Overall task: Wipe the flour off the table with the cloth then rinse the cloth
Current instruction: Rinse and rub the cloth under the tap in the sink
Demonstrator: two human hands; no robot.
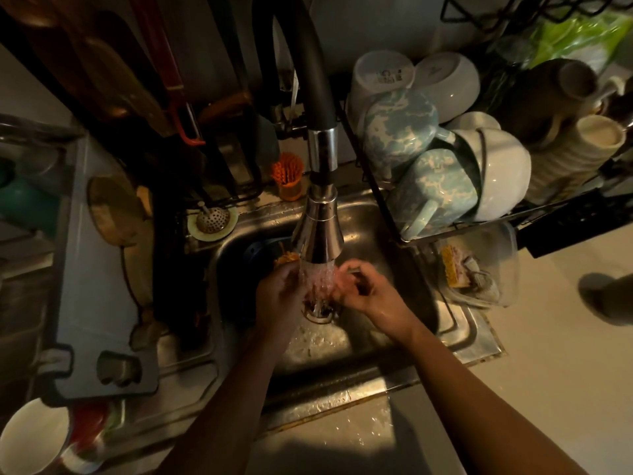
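- L hand: back turned up toward cam, fingers curled fwd and down, gripping an orange cloth; a bit of it pokes out past the knuckles.
- R hand: just beside L, fingertips nearly meeting it. Thumb + index bent into a loop, other fingers curled under. Can't tell if it pinches anything, tips are blurred.
- L wrist approx. straight; R wrist bent slightly inward.
- L forearm rises from bottom centre, nearly vertical in frame.
- R forearm enters from bottom-right corner, runs diagonally up-left.
- Both forearms bare; arms converge in a V, hands approx. level.
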